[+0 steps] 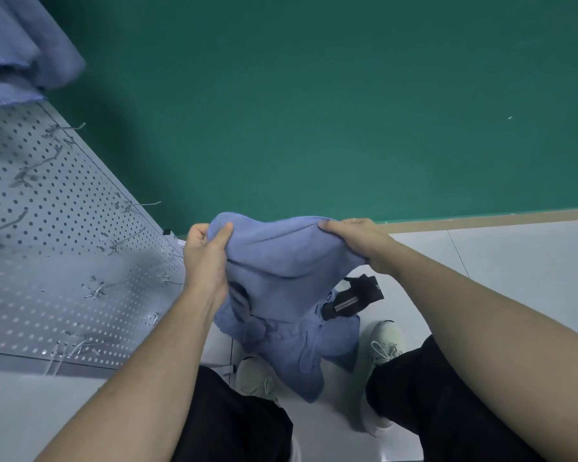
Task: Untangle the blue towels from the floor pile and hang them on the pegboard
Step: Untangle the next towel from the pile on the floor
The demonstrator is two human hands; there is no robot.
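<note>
Both hands, left hand [205, 258] and right hand [357, 243], pinch one soft blue terry towel [281, 261] above the floor pile [301, 348], whose tangled cloth could drag along if lifted quickly.

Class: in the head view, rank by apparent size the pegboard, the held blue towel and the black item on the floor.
1. pegboard
2. blue towel
3. black item, partly hidden
Nearness to the camera may skew this.

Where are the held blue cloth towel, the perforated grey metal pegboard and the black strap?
Blue cloth towel [281, 258]: head view, stretched middle.
Perforated grey metal pegboard [57, 228]: head view, bare panel.
Black strap [351, 300]: head view, striped middle.
</note>
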